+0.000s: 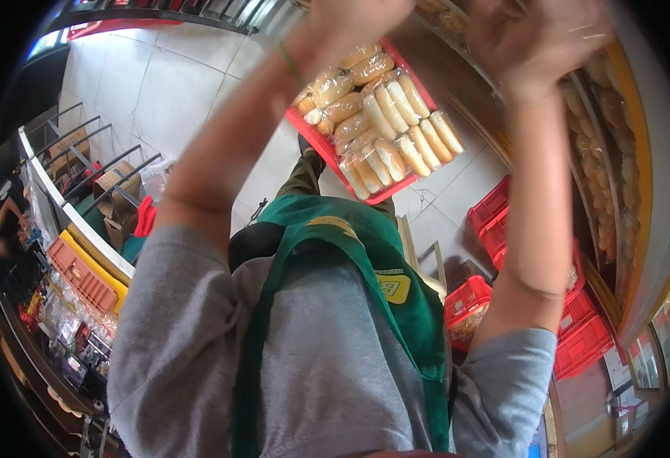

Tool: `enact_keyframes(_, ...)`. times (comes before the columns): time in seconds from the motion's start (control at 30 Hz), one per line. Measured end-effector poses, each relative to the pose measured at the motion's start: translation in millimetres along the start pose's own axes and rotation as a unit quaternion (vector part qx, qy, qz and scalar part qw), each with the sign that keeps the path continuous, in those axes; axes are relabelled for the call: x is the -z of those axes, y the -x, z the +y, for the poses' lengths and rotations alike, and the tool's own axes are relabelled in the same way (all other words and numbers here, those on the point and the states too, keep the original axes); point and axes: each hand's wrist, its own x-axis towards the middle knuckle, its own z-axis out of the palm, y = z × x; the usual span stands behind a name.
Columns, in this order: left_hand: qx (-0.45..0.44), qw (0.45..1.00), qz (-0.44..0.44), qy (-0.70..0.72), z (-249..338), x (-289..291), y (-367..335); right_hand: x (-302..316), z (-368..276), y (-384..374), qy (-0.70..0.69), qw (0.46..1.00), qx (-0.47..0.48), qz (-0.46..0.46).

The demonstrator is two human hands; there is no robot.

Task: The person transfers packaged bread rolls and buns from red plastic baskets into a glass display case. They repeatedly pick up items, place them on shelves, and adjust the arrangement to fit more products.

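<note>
**Soft wrapped rolls call for a light, level touch**

The left hand [362, 17] is cut off by the frame's upper edge at top centre, and the right hand [537, 42] is motion-blurred at the upper right; whether either is closed on anything cannot be told.

Below the left hand, at upper centre, clear-wrapped long rolls [388, 114] are piled in a red crate [324, 143]. The packs are laid at differing angles, and the rightmost one appears to overhang the rim, so it is probably best steadied before its neighbours are disturbed. Soft bread is likely to be dented by a pinch, so each pack is better supported from beneath, with the thin film neither pulled nor snagged.

Farther out, at the right, yellow-edged shelving [644, 168] is lined with more bread; knocks against its edge are best avoided. At lower right, other red crates [583, 328] are grouped, and footing should be chosen around them.
</note>
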Motion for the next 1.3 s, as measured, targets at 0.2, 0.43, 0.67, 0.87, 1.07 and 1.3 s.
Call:
enact_keyframes(0.2,0.363,0.885,-0.291,-0.025,-91.2,-106.3,225.1,-0.9,-101.6,262.0,-0.058,0.715,-0.404,-0.567)
enact_keyframes(0.43,0.702,0.603,-0.159,0.344,-126.5,-212.1,307.7,-4.9,-113.0,390.6,-0.057,0.464,-0.587,-0.661)
enact_keyframes(0.67,0.691,0.573,0.091,0.431,-95.8,-268.0,268.2,-18.1,-110.2,353.5,0.040,0.433,-0.476,-0.764)
enact_keyframes(0.87,0.659,0.593,0.131,0.444,-110.8,-265.4,257.9,1.6,-101.0,386.1,-0.133,0.432,-0.626,-0.636)
enact_keyframes(1.07,0.550,0.713,0.103,0.421,-126.8,-191.2,235.0,52.9,-83.2,315.9,-0.373,0.423,-0.699,-0.439)
enact_keyframes(1.3,0.455,0.760,-0.024,0.464,-33.8,-92.3,198.5,83.4,-102.8,263.2,-0.661,0.111,-0.736,-0.095)
